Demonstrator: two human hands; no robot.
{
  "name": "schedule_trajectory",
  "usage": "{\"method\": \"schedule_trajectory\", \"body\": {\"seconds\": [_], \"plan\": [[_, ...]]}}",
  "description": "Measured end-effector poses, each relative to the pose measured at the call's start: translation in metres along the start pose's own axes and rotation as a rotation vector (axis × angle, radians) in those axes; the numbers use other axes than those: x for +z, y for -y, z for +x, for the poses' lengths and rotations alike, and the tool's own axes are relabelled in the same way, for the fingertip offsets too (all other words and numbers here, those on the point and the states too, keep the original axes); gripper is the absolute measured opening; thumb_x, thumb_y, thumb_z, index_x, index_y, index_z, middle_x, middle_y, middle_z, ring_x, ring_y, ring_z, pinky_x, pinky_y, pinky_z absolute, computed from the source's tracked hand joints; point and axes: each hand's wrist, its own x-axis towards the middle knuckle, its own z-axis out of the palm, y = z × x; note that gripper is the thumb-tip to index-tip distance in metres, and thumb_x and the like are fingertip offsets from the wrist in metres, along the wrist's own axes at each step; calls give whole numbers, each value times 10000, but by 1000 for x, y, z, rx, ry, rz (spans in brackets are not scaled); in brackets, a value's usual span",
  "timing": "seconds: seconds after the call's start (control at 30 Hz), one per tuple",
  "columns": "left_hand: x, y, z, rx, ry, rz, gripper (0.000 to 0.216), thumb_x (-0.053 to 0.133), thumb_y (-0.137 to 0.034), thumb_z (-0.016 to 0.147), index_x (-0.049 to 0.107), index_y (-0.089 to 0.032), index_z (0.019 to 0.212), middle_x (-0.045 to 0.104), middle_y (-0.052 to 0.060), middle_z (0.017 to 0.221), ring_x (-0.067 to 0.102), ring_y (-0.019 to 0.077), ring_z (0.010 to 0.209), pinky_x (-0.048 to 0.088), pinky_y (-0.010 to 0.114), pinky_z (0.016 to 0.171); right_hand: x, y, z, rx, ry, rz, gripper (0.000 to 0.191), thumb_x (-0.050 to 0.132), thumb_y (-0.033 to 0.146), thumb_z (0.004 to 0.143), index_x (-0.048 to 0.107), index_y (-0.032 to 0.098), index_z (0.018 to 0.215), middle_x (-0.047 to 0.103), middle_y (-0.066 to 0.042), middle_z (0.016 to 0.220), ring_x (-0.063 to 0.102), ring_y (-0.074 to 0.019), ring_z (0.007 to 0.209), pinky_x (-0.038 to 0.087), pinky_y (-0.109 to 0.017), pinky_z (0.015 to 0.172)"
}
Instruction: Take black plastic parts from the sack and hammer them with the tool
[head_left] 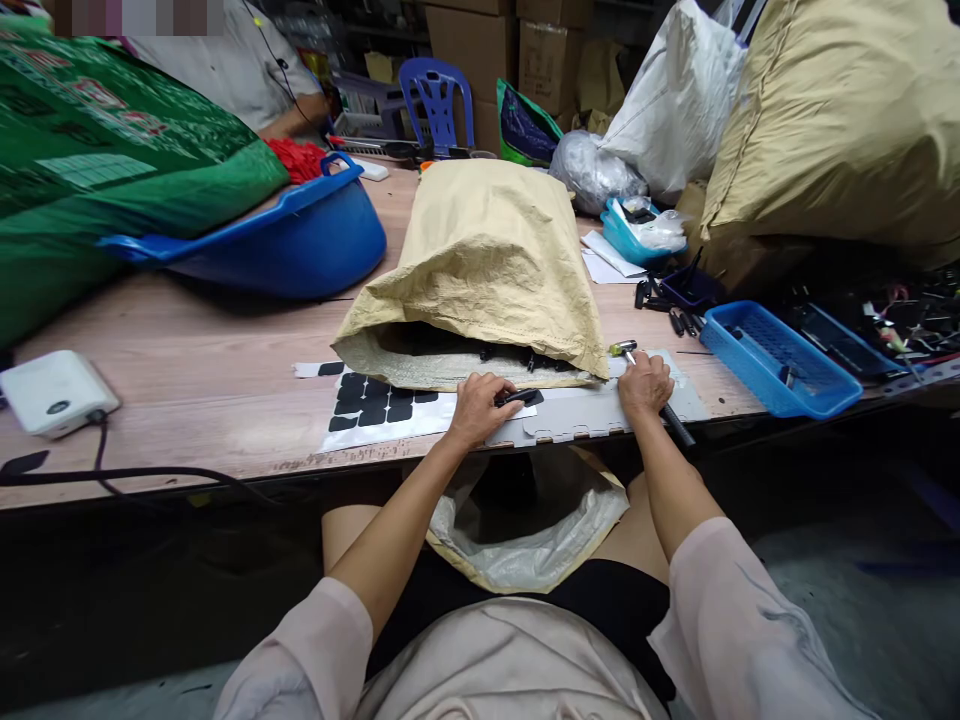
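My left hand (480,405) is at the table's front edge, its fingers closed on a slim black part (523,397) held low over a grey-white board (577,412). My right hand (645,385) is wrapped round a small hammer (679,428). Its black handle points toward me, and its head, metal with a yellowish end, lies beyond my fingers. Just past both hands, a tan woven sack (495,235) lies with its mouth toward me, dark parts showing inside. A white sheet of black rounded-square stickers (375,405) is left of my left hand.
An open sack (517,575) hangs between my knees below the table edge. A blue tub (277,245) and a white box with a cable (58,392) are on the left. On the right are a blue basket (784,360) and large sacks. Another person (232,70) sits across.
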Motion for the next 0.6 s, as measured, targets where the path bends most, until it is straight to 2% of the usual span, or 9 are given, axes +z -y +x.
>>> {"method": "schedule_trajectory", "body": {"seconds": [0.1,0.17,0.23,0.3,0.37,0.47,0.53,0.6], "plan": [[-1,2,1,-1,25,-26,155,803,-346,829,757,-266,954,724,20,919,577,268,1003,396,425,947,-3,-2,2,18,-47,78,362,524,188,973,740,190,1263,657,-150,1158,586,-283,1081,438,-384,884],[-2,1,1,-9,31,-37,149,808,-343,817,764,-264,936,725,19,914,576,266,998,397,425,945,-8,0,-3,11,-153,164,371,502,192,978,731,191,1271,654,-147,1143,599,-276,1061,459,-381,893],[-3,1,1,-14,30,-48,152,817,-337,799,768,-259,920,723,18,906,575,264,992,401,424,945,-16,6,-17,-50,-279,284,390,446,220,1012,709,186,1297,653,-152,1151,615,-275,1074,481,-385,921],[-4,0,0,-13,21,-66,160,830,-321,775,769,-254,907,712,15,879,576,258,976,408,419,945,-25,15,-39,-169,-342,438,413,384,259,1050,696,179,1308,668,-156,1150,633,-270,1089,501,-390,953],[-4,1,-1,-11,9,-85,162,839,-302,753,768,-250,888,696,9,838,578,250,950,419,412,942,-32,27,-65,-321,-287,599,407,391,307,1068,703,176,1293,700,-144,1108,658,-257,1063,526,-388,966],[-3,2,-1,-20,-5,-104,153,851,-290,729,769,-247,851,685,3,794,582,244,919,433,406,928,-37,44,-103,-507,-63,773,346,492,303,1048,710,206,1299,741,-108,1123,693,-224,1030,564,-357,939],[-1,3,0,-26,-12,-114,152,858,-286,717,775,-246,838,690,2,785,588,240,908,440,402,920,-37,53,-121,-572,22,801,334,501,268,1044,722,212,1289,752,-96,1082,705,-213,999,572,-343,920],[0,4,1,-26,-21,-122,148,857,-279,715,784,-245,839,699,4,787,595,238,908,443,401,923,-38,59,-131,-611,50,782,339,487,251,1053,734,217,1282,748,-93,1045,707,-211,983,572,-337,910]]}}
